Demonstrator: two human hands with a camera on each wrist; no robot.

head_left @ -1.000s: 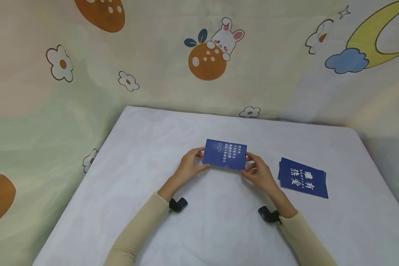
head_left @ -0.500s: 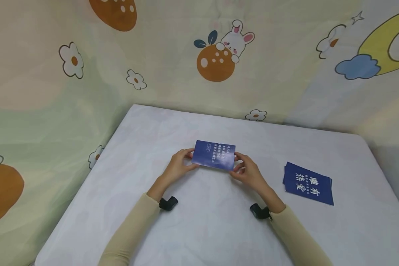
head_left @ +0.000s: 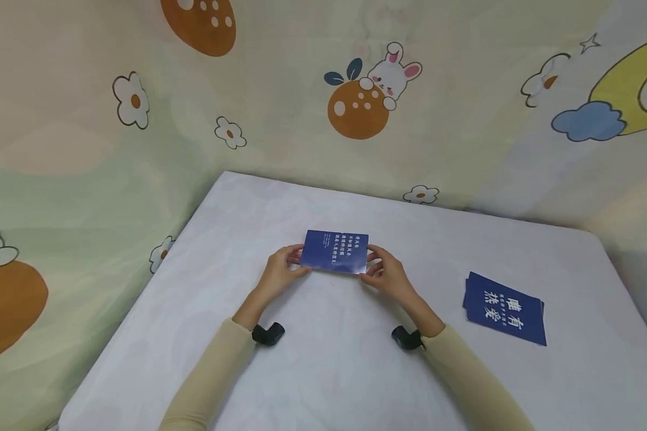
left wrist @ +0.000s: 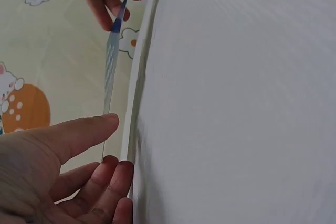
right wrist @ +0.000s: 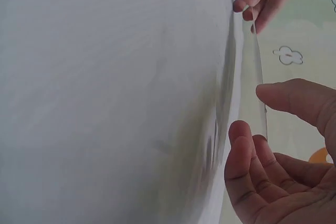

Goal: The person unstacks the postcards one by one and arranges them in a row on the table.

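Note:
A blue card (head_left: 334, 251) with white printed characters is held by both hands, level with the middle of the table. My left hand (head_left: 277, 272) pinches its left short edge between thumb and fingers, while my right hand (head_left: 390, 275) does the same at the right edge. In the left wrist view the card (left wrist: 110, 66) appears nearly edge-on, raised off the tabletop. Seen from the right wrist, it is a thin line (right wrist: 258, 56) running between the two hands.
To the right of my right hand lies a small stack of blue cards (head_left: 505, 308), its layers slightly askew. They rest on a white-covered table (head_left: 323, 371). Behind the table hangs a patterned cloth (head_left: 280, 90) with rabbits and flowers.
Both hands have moved left together with the card, away from the stack. The head view has turned a little left. Both grips look the same.

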